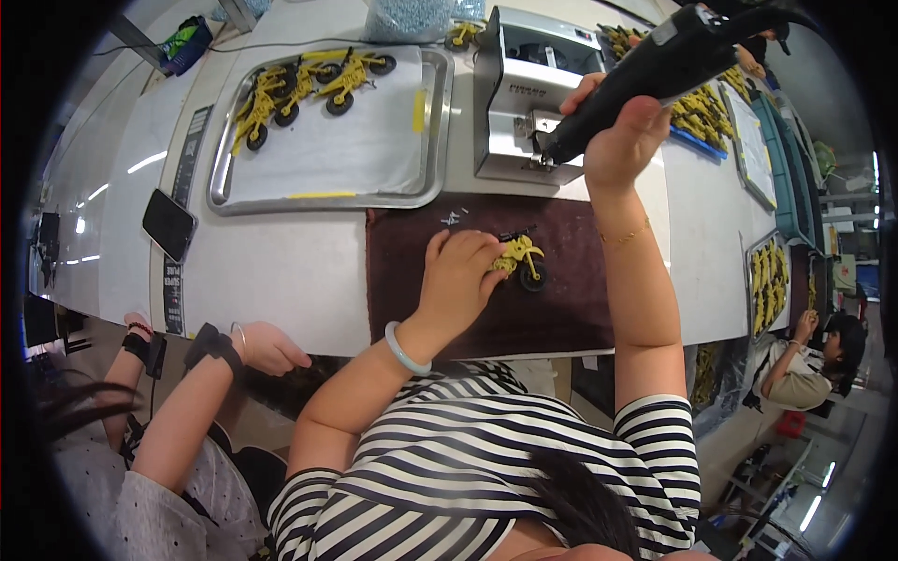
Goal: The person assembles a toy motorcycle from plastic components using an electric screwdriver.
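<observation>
On the brown mat point(561, 318), my left hand point(458, 271) grips a yellow bike point(520, 257); my right hand point(617, 140) clasps a black driver point(673, 61).

toy motorcycles point(304, 84) on the steel tray point(327, 192): about 4, overlapping, exact count unclear | toy motorcycle point(520, 258) on the brown mat point(561, 309) below the tray: 1 | black power tool point(655, 70) right of the tray: 1 | grey machine point(524, 93) right of the tray: 1 | phone point(168, 224) left of the tray: 1
</observation>
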`<state>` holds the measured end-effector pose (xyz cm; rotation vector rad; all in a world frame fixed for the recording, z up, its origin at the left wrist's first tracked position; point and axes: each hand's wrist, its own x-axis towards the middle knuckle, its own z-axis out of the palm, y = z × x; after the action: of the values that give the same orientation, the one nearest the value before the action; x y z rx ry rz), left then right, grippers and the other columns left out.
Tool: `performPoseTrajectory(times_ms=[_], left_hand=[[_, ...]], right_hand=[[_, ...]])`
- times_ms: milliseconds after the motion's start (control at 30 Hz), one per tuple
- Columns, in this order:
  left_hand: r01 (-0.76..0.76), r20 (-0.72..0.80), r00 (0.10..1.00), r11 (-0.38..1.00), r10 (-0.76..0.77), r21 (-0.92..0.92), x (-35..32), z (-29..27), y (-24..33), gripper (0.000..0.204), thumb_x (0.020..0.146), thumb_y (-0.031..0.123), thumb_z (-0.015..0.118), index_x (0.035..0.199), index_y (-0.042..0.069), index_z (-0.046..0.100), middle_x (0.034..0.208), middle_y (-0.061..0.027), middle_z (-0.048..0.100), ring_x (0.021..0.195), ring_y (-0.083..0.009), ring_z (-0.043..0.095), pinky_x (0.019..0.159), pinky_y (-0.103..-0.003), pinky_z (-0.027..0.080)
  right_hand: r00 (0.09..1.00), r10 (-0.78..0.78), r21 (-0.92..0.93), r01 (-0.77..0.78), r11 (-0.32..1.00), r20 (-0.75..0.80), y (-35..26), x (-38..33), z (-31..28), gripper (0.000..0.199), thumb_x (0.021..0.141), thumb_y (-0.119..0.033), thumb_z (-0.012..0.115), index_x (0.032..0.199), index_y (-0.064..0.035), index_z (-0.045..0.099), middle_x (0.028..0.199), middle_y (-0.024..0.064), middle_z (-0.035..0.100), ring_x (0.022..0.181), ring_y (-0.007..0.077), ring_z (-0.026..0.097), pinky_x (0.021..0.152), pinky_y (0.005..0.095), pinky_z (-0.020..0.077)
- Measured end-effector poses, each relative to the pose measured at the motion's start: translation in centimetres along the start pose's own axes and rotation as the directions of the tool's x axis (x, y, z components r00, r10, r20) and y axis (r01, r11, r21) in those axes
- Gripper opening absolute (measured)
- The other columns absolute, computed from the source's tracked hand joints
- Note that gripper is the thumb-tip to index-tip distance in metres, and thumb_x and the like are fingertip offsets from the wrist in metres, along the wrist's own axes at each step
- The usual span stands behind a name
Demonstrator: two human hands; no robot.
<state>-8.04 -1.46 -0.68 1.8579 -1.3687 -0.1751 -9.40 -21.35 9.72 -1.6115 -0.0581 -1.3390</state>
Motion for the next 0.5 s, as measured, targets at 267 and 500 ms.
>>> performPoseTrajectory(times_ms=[267,500], left_hand=[[0.021,0.021,1.0,1.0,-0.021,0.019,-0.1,0.1,-0.2,0.029,0.073,0.016,0.064,0.1,0.011,0.058,0.099,-0.0003,0.056,0.101,-0.0184,0.049,0.094,-0.044,0.026],[-0.001,-0.022,1.0,0.999,0.001,0.037,-0.2,0.5,-0.4,0.033,0.067,0.016,0.068,0.098,0.013,0.057,0.095,0.0028,0.055,0.095,-0.0156,0.05,0.089,-0.043,0.029]], right_hand=[[0.924,0.381,0.025,-0.38,0.924,-0.02,-5.3,-6.4,0.3,0.101,0.068,-0.075,0.045,0.123,0.0079,0.025,0.062,0.0094,0.054,0.052,0.0146,0.054,0.05,0.0242,0.0446],[0.923,0.385,-0.015,-0.385,0.923,-0.017,-5.6,-8.3,0.8,0.103,0.062,-0.076,0.048,0.121,0.0064,0.025,0.064,0.0088,0.054,0.053,0.015,0.054,0.051,0.0239,0.0442]])
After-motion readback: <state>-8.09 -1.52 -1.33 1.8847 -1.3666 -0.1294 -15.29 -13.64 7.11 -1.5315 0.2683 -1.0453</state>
